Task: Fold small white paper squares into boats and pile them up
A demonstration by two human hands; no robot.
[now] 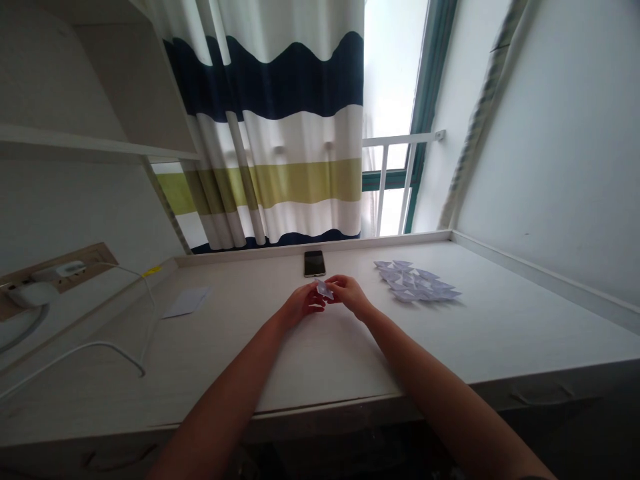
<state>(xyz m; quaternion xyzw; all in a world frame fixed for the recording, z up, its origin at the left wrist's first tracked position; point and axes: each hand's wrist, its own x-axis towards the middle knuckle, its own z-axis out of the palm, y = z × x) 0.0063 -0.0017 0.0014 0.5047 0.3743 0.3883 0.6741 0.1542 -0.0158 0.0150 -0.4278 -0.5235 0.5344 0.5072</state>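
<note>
Between my two hands, just above the white desk, is a small piece of folded white paper [324, 289]. My left hand [303, 303] grips its left side, fingers curled around it. On the other side, my right hand [350, 293] pinches the paper's right edge. Off to the right lies a group of several folded white paper pieces [417, 283] with pointed ends, set close together in rows. A flat stack of white paper sheets [186, 302] rests on the desk to the left.
A dark-screened phone [315, 263] lies just beyond my hands. At the left, a white cable [115, 347] runs over the desk from plugs in a wall socket strip [65, 270]. A raised rim [250, 253] borders the back, with a striped curtain [300, 133] behind.
</note>
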